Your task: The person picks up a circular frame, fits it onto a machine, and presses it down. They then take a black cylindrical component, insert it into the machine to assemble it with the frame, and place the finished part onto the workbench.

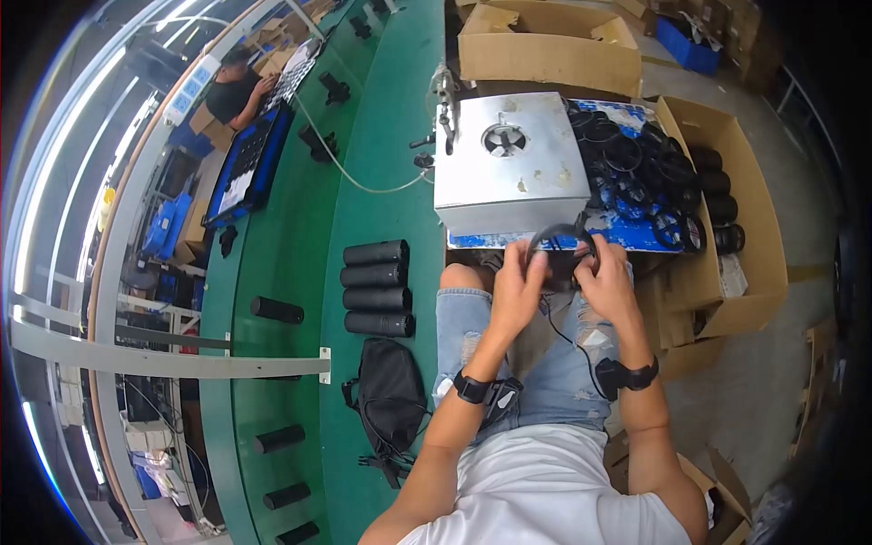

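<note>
A black ring-shaped part [557,230] is held up over my lap, just in front of a silver metal box [536,186]. My left hand [516,292] closes on its left side, thumb upward. On the opposite side, my right hand [610,283] grips it with bent fingers. The fingertips partly hide the lower part of the ring. The metal box has a round opening [504,140] in its top, and a lever clamp [445,113] stands at its left edge. Many similar black rings [623,154] lie heaped to the right of the box.
A worn blue board [627,238] lies under the heap. An open carton [758,245] with black cylinders is at right; another carton [545,45] stands beyond. On the green bench, several black cylinders [377,299] lie beside a black bag [391,395]. Another person [238,91] works far left.
</note>
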The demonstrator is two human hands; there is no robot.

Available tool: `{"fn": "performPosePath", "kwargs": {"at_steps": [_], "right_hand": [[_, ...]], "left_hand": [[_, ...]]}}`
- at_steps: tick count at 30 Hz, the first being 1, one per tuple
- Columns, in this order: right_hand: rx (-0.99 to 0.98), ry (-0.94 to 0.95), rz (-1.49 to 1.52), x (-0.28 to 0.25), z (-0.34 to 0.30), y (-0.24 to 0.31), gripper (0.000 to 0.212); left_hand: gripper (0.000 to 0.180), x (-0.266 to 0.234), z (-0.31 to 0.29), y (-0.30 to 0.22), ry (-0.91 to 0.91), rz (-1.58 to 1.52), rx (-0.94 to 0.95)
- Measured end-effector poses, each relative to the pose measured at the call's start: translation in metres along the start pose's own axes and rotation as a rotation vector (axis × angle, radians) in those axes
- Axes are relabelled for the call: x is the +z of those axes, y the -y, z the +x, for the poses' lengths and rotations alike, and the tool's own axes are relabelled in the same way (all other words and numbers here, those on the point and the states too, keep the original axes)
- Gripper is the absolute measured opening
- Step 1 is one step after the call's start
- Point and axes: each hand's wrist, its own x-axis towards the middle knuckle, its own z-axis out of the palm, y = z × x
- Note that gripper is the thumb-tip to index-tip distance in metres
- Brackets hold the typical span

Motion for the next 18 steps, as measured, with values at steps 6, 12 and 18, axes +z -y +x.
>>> {"fn": "performPosePath", "kwargs": {"at_steps": [6, 12, 18], "right_hand": [[0.173, 0.478, 0.814, 0.010, 0.005, 0.010, 0.032], [0.315, 0.376, 0.993, 0.030, 0.004, 0.006, 0.035], [0.213, 0.272, 1.012, 0.027, 0.010, 0.022, 0.034]], "left_hand": [[0.026, -0.023, -0.006, -0.009, 0.098, -0.141, -0.100], [0.030, -0.025, -0.006, -0.008, 0.162, -0.267, -0.076], [0.033, -0.025, -0.005, -0.015, 0.161, -0.158, -0.024]]}}
